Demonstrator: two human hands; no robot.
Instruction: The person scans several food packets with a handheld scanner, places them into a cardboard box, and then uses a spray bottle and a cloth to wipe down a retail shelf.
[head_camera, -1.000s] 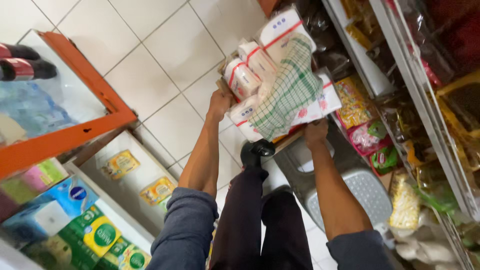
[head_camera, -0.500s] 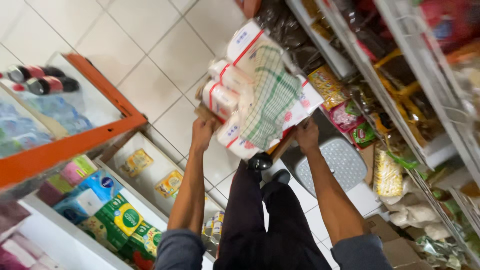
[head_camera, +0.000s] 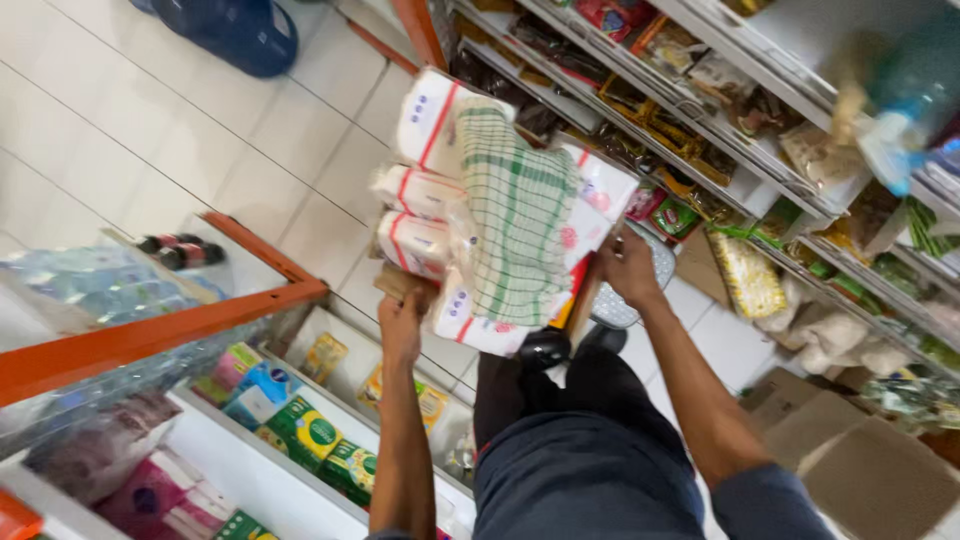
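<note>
- Both hands grip a flat cardboard tray (head_camera: 400, 283) from opposite ends; left hand (head_camera: 402, 322) closed on its left edge, fingers curled under, right hand (head_camera: 628, 268) closed on the right end, mostly behind the load.
- Tray held out in front at about chest level, above the white tiled floor (head_camera: 150, 130), tilted slightly.
- On the tray: stack of white plastic packs with red bands (head_camera: 425, 190), several layers high, top pack leaning toward the shelves.
- Green-and-white checked cloth (head_camera: 515, 225) draped over the middle of the stack, hanging down its near side.
- Person's dark trousers (head_camera: 570, 450) and a dark shoe (head_camera: 545, 348) directly below the tray.
- Right side: long shop shelving (head_camera: 740, 150) packed with snack bags and packets, just beside the right hand.
- Brown cardboard boxes (head_camera: 850, 460) on the floor lower right, near the right forearm.
- Left side: orange-framed glass display case (head_camera: 160, 335) with bottles on top; below it white shelves with green and blue cartons (head_camera: 300, 425).
- Blue water jug (head_camera: 235, 30) on the floor top left, well apart from the hands.
- Grey perforated stool or basket (head_camera: 640, 300) partly hidden behind the tray; cannot tell which.
</note>
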